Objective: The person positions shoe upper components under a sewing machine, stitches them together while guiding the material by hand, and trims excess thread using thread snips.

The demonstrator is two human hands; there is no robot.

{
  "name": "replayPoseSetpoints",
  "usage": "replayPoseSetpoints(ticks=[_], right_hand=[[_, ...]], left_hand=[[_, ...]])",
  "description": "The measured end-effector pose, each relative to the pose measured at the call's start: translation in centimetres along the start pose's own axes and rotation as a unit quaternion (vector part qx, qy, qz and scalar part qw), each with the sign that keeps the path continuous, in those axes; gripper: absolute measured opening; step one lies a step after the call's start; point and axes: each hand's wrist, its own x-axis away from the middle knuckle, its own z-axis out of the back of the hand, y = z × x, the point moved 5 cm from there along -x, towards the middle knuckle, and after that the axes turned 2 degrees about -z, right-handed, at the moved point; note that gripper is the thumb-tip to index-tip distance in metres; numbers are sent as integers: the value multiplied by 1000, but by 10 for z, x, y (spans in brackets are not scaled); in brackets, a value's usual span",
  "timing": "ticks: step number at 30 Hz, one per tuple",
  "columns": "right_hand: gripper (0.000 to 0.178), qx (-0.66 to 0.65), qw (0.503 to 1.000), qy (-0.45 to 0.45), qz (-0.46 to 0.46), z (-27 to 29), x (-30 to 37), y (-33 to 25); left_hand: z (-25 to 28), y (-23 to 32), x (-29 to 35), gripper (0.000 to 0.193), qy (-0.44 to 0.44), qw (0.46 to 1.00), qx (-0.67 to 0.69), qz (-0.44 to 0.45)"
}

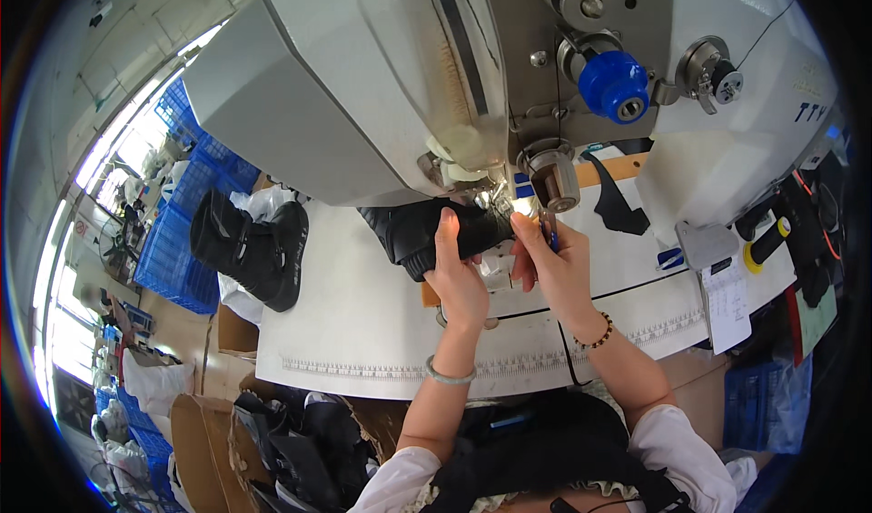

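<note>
A black boot upper [420,229] lies under the head of a large grey sewing machine [381,77], by the needle area [504,195]. My left hand [456,272] presses on the black piece with its fingers pointing up toward the needle. My right hand [549,263] pinches a small blue-handled tool [550,233], probably snips, right below the presser foot and next to the black piece. A pale bangle sits on the left wrist and a bead bracelet on the right.
A finished black boot [250,249] lies at the left end of the white worktable [363,331]. Blue crates [182,240] stand beyond it. A cardboard box [195,431] with black pieces is on the floor at lower left. A yellow-tipped tool [765,242] and a paper sheet [727,299] lie at right.
</note>
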Motion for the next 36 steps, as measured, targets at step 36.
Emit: replayPoseSetpoints(ticks=[36], right_hand=[[56, 445, 739, -38, 504, 11, 7, -18]], left_hand=[[-9, -17, -12, 28, -28, 965, 232, 116]])
